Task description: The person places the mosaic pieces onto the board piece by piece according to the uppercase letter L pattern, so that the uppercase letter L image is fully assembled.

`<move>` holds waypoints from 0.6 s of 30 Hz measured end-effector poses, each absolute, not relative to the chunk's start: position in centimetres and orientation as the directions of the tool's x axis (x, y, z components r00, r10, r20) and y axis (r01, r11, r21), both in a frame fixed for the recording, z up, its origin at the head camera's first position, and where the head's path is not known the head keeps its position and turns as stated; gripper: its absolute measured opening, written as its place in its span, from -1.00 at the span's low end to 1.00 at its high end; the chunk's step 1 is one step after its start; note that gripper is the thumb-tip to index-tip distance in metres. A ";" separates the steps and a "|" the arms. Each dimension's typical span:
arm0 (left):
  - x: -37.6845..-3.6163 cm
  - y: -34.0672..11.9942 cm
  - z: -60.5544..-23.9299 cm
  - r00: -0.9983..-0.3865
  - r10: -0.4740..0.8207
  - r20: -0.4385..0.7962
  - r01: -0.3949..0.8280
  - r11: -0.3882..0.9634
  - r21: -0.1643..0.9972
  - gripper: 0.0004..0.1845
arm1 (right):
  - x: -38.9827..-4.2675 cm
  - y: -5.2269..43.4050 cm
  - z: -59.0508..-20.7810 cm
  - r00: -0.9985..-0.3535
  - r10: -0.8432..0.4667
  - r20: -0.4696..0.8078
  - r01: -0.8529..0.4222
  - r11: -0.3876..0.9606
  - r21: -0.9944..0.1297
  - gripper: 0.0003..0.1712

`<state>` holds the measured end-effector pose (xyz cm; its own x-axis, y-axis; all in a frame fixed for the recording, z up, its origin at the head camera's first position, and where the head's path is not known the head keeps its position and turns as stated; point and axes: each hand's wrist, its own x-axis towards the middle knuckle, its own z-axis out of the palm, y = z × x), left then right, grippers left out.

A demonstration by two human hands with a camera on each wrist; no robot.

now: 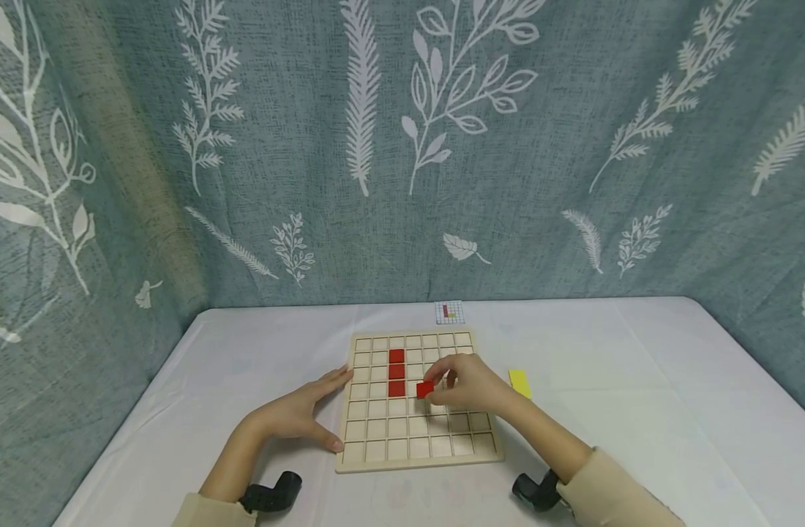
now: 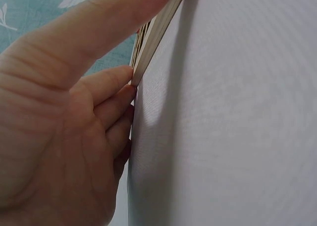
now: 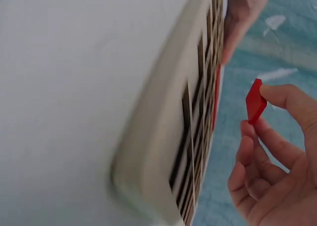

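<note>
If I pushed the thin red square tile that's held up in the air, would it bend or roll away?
The thin red square tile is probably stiff, since its flat face and straight edges show no bend. It's likely light: the person's right grip holds it with just a pinch. Those corners suggest it would probably slide, not roll.

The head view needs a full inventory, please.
curtain: 1, blue-green, at back
table: 1, white, in front
grid board: 1, pale wood, on table
card: 1, multicoloured, behind board
red tiles: 3, red, on board
held tile: 1, red, above board
yellow piece: at least 1, yellow, right of board
wrist devices: 2, black, at wrists
sleeves: 2, beige, on arms
left hand: 1, bare, at board's left edge
right hand: 1, bare, pinching held tile
</note>
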<state>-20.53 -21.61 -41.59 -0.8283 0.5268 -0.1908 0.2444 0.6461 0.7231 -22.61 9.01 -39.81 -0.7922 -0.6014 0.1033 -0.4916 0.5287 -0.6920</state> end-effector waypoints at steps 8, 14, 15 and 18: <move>-20.5 -21.6 -41.5 -0.825 0.530 -0.198 0.243 0.648 0.722 0.20 | -21.8 6.6 -40.4 -0.787 -0.614 0.063 -0.496 0.568 -0.657 -0.78; -20.5 -21.6 -41.5 -0.830 0.522 -0.195 0.241 0.651 0.719 0.19 | -21.5 5.2 -40.1 -0.799 -0.601 0.029 -0.487 0.618 -0.617 -0.78; -20.5 -21.6 -41.5 -0.831 0.522 -0.194 0.241 0.652 0.719 0.19 | -21.5 5.1 -40.1 -0.800 -0.599 0.026 -0.486 0.623 -0.613 -0.78; -20.5 -21.7 -41.5 -0.829 0.525 -0.193 0.244 0.649 0.721 0.20 | -21.5 4.7 -40.0 -0.804 -0.595 0.014 -0.485 0.641 -0.595 -0.77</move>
